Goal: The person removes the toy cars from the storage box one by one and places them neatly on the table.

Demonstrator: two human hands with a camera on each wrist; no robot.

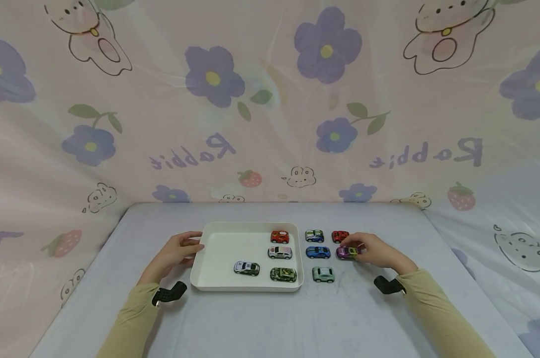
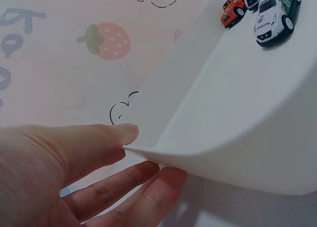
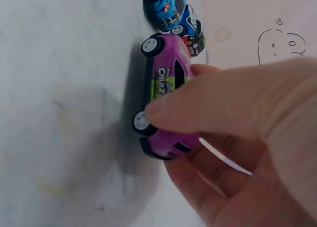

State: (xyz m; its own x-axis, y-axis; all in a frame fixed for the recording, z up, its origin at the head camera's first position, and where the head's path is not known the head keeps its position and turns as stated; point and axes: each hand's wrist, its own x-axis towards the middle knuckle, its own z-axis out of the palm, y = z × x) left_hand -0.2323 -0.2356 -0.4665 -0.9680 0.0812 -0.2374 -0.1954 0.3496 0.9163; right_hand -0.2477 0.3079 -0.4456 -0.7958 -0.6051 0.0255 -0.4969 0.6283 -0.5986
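Observation:
A white rectangular tray (image 1: pixel 216 258) lies on the table, and my left hand (image 1: pixel 176 252) pinches its left rim, thumb on top and fingers against the outer wall. Inside the tray are a red toy car (image 1: pixel 280 237), a white one with pink marks (image 1: pixel 280 252), a camouflage-green one (image 1: pixel 283 274) and, set apart, a white-and-green police-style car (image 2: pixel 270 19). Right of the tray, my right hand (image 1: pixel 379 252) grips a purple toy car (image 3: pixel 171 78) between thumb and fingers. The car's far side is hidden by the fingers.
Beside the tray stand a green-white-blue toy car (image 1: pixel 314 235), a blue one (image 1: pixel 317 252), a pale green one (image 1: pixel 323 274) and a red-and-black one (image 1: pixel 339 236) just behind the purple car. A flowered cloth (image 1: pixel 270 124) hangs behind the white table (image 1: pixel 270 323).

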